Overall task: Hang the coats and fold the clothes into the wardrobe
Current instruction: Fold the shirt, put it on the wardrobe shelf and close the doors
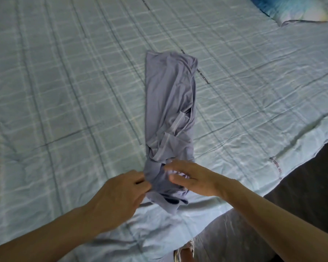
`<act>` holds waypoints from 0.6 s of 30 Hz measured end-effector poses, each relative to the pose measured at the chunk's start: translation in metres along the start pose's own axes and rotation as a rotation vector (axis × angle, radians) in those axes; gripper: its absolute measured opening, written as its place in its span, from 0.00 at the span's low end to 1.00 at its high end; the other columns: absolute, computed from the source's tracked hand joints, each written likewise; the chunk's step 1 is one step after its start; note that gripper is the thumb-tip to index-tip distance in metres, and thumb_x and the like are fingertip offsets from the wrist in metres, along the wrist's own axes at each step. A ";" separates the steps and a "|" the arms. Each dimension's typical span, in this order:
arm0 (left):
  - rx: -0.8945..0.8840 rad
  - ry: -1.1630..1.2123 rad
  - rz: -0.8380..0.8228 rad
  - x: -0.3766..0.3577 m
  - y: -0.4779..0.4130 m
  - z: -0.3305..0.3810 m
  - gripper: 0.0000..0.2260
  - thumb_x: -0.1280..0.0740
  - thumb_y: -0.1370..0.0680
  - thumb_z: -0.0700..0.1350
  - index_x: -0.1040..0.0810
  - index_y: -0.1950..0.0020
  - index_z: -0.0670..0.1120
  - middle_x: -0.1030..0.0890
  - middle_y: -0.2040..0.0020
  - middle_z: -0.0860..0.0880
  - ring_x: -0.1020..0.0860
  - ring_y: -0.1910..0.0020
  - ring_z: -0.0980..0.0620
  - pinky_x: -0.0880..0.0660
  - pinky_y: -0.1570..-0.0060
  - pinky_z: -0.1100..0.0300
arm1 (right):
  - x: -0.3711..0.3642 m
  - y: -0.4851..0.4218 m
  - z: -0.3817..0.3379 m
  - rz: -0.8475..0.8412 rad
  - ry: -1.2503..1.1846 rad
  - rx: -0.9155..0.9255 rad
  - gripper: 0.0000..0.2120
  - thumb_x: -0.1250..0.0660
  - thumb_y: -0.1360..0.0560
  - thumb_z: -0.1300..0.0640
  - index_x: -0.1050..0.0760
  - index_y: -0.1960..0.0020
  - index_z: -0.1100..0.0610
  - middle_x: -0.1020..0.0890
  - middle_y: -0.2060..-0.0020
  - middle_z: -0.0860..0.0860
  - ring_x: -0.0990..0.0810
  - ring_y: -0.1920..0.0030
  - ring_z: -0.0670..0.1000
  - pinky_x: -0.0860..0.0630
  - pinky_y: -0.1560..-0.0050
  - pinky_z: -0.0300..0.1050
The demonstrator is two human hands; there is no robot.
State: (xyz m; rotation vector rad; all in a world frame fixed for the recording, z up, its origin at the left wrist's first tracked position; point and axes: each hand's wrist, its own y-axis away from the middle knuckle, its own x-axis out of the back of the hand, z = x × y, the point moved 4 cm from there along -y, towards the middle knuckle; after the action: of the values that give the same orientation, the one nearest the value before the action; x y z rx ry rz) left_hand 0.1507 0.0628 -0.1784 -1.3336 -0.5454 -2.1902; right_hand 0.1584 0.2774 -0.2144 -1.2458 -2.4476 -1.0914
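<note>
Head view: left hand (119, 193) pinches garment (169, 95), right hand (193, 176) flat atop (checked bedspread (64, 91)).

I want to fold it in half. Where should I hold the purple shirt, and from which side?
Probably grip the shirt at its near end, both corners, coming from the near edge of the bed: it lies as a long narrow strip pointing away.

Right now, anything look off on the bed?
Yes: the purple garment is a long strip, flat at its far end but bunched and twisted at the near end, hems poking out. The left hand pinches that end; the right hand lies open over it. The bedsheet is wrinkled.
</note>
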 end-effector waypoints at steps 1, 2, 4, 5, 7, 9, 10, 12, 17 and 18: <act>0.007 0.033 0.040 0.008 -0.006 0.000 0.04 0.28 0.26 0.38 0.21 0.57 0.45 0.23 0.60 0.49 0.24 0.66 0.51 0.25 0.71 0.58 | 0.002 0.005 -0.005 -0.021 -0.154 -0.006 0.33 0.44 0.27 0.30 0.33 0.27 0.43 0.29 0.31 0.39 0.29 0.33 0.41 0.30 0.32 0.43; 0.007 0.052 0.084 0.016 -0.013 -0.001 0.03 0.29 0.25 0.38 0.21 0.57 0.44 0.23 0.60 0.49 0.24 0.65 0.51 0.24 0.69 0.58 | 0.004 0.010 -0.010 -0.053 -0.251 -0.010 0.31 0.41 0.28 0.29 0.32 0.28 0.40 0.27 0.33 0.36 0.27 0.35 0.39 0.28 0.34 0.41; 0.011 0.085 0.160 0.032 -0.027 -0.003 0.01 0.31 0.23 0.38 0.19 0.53 0.43 0.22 0.57 0.49 0.23 0.62 0.50 0.23 0.64 0.56 | 0.004 0.020 -0.019 -0.115 -0.216 -0.019 0.27 0.31 0.33 0.30 0.32 0.35 0.28 0.25 0.41 0.29 0.26 0.41 0.32 0.27 0.42 0.31; 0.018 0.096 0.196 0.041 -0.035 -0.004 0.02 0.31 0.22 0.39 0.19 0.52 0.43 0.22 0.56 0.49 0.23 0.60 0.50 0.23 0.62 0.55 | 0.004 0.022 -0.022 -0.098 -0.158 -0.007 0.26 0.26 0.36 0.33 0.30 0.41 0.29 0.23 0.47 0.29 0.25 0.47 0.31 0.28 0.48 0.28; 0.013 0.099 0.250 0.056 -0.054 -0.007 0.02 0.32 0.22 0.39 0.19 0.52 0.43 0.21 0.57 0.48 0.23 0.60 0.48 0.24 0.61 0.52 | 0.008 0.016 -0.025 0.080 -0.130 0.058 0.17 0.21 0.34 0.46 0.23 0.50 0.49 0.20 0.60 0.47 0.25 0.62 0.39 0.27 0.58 0.35; 0.014 0.105 0.276 0.069 -0.076 -0.012 0.02 0.32 0.22 0.40 0.20 0.53 0.43 0.22 0.58 0.48 0.24 0.61 0.48 0.26 0.60 0.54 | 0.025 0.007 -0.024 0.347 -0.202 0.106 0.14 0.25 0.29 0.59 0.28 0.61 0.64 0.29 0.70 0.58 0.33 0.69 0.44 0.35 0.66 0.42; 0.018 0.116 0.304 0.076 -0.088 -0.015 0.02 0.31 0.22 0.39 0.21 0.55 0.43 0.24 0.60 0.50 0.25 0.62 0.49 0.28 0.61 0.57 | 0.039 0.002 -0.022 0.468 -0.218 0.116 0.13 0.27 0.28 0.62 0.30 0.64 0.65 0.31 0.73 0.55 0.36 0.69 0.44 0.37 0.67 0.42; 0.045 0.171 0.390 0.087 -0.112 -0.024 0.04 0.29 0.25 0.38 0.23 0.56 0.43 0.26 0.62 0.52 0.27 0.64 0.52 0.32 0.62 0.63 | 0.069 -0.009 -0.019 0.636 -0.304 0.142 0.12 0.28 0.27 0.67 0.28 0.66 0.62 0.30 0.73 0.49 0.35 0.69 0.43 0.37 0.67 0.42; 0.331 0.510 0.507 0.105 -0.179 -0.059 0.22 0.21 0.32 0.45 0.25 0.41 0.52 0.20 0.59 0.52 0.23 0.64 0.60 0.27 0.62 0.70 | 0.137 -0.042 -0.011 0.804 -0.563 0.167 0.21 0.31 0.25 0.65 0.26 0.70 0.44 0.24 0.72 0.42 0.27 0.69 0.42 0.29 0.68 0.37; 0.447 0.619 0.452 0.102 -0.195 -0.069 0.29 0.19 0.35 0.46 0.27 0.39 0.53 0.20 0.57 0.52 0.21 0.63 0.59 0.25 0.62 0.65 | 0.151 -0.052 -0.009 0.828 -0.575 0.175 0.21 0.32 0.25 0.64 0.30 0.72 0.46 0.27 0.72 0.43 0.29 0.70 0.43 0.30 0.68 0.37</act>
State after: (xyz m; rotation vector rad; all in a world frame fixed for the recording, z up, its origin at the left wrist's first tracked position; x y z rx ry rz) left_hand -0.0552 0.1542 -0.1309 -0.4464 -0.4024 -1.8189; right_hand 0.0223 0.3463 -0.1658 -2.4154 -1.8725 -0.3050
